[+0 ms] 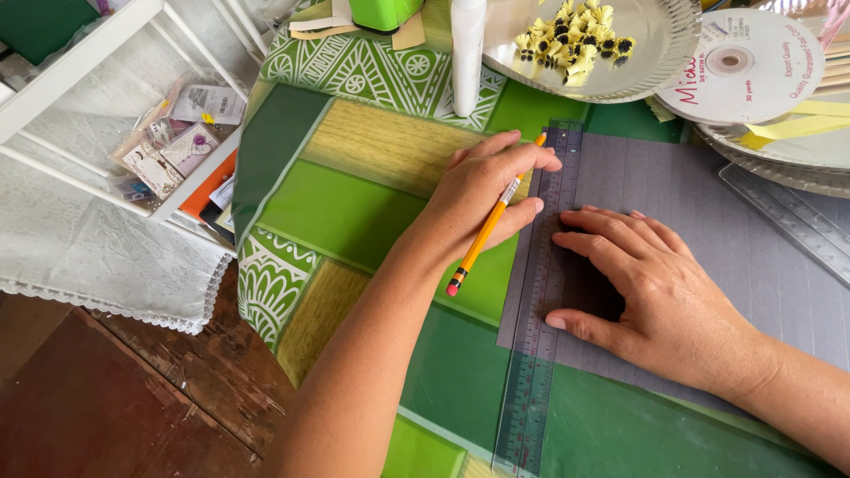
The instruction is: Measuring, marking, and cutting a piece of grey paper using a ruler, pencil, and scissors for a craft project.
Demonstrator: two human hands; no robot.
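On the desk (354, 204), the right hand (660, 301) flattens thin, floppy grey paper (708, 204) beside the slippery clear ruler (540, 292), while the left hand (482, 190) pinches a light, stiff pencil (485, 232) mid-shaft.

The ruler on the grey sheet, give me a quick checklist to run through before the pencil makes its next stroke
1. Clear ruler lies flat along the left edge of the grey sheet: ok.
2. Right hand presses the sheet and ruler, fingertips at the ruler's edge: ok.
3. Left hand grips the orange pencil with the tip at the ruler's top end: ok.
4. Pencil tip sharp: cannot tell, it is too small to see.
5. Ruler aligned with the faint lines on the sheet: cannot tell.
6. Second ruler and ribbon spool lie away from the stroke path: ok.
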